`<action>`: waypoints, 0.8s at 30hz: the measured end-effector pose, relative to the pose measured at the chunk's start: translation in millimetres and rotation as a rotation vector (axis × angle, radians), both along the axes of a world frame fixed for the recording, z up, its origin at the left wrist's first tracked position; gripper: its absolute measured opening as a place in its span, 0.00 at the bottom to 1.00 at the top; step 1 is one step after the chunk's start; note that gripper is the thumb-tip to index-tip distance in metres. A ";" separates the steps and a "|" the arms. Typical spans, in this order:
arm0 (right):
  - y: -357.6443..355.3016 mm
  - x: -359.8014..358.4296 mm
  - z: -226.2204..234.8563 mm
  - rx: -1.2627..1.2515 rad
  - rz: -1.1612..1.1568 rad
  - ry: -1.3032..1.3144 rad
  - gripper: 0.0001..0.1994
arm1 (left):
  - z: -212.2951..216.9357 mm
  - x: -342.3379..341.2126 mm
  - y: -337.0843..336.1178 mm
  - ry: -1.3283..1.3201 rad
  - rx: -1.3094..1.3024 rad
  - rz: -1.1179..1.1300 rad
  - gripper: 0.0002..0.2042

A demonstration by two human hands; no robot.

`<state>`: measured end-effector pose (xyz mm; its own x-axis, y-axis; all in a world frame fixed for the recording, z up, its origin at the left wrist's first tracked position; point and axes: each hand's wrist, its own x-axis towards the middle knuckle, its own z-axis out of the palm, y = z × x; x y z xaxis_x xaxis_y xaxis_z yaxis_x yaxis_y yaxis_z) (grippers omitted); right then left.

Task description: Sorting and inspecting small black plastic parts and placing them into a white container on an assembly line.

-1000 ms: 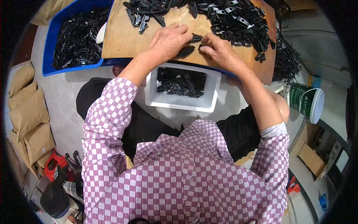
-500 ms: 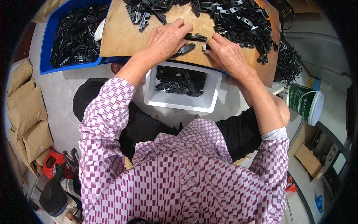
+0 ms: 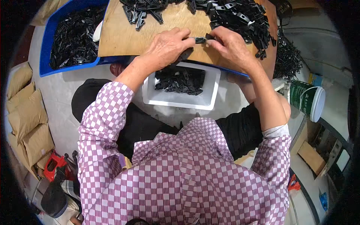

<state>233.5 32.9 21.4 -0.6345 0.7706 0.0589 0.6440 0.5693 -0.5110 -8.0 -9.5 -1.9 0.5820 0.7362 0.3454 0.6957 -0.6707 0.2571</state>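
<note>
Over the front of a wooden board [image 3: 123,37], my two hands meet at a narrow black plastic piece [image 3: 200,40]. My left hand [image 3: 168,45] pinches its left end between thumb and fingers. My right hand [image 3: 231,45] is closed on a small dark piece [image 3: 209,36] that touches the right end. Beneath my left palm, a second elongated black piece [image 3: 185,55] shows at the board's edge; whether the hand holds it is unclear. Just below stands a white bin [image 3: 210,92] partly filled with similar black pieces [image 3: 180,80].
Loose black clip-like parts [image 3: 240,18] heap along the board's far side. A blue crate [image 3: 45,56] full of black parts stands left. Right are a tangle of thin black pieces [image 3: 288,60] and a green bucket [image 3: 302,98]. Brown sacks [image 3: 32,108] line the far left.
My hands have come closer together, and the two pieces that were apart now meet between them. The elongated piece under my left hand has shifted toward the board's edge.
</note>
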 end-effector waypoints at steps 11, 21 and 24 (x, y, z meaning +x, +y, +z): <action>-0.1 -13.7 2.2 0.143 0.096 -0.153 0.10 | 1.6 -6.0 9.4 -0.065 -0.210 0.158 0.08; -4.7 -29.3 -1.0 0.091 0.076 -0.177 0.11 | 0.1 -8.0 12.1 -0.107 -0.266 0.112 0.08; -5.5 -41.9 -5.6 0.165 0.125 -0.091 0.11 | -4.3 -7.2 17.0 -0.120 -0.255 0.101 0.07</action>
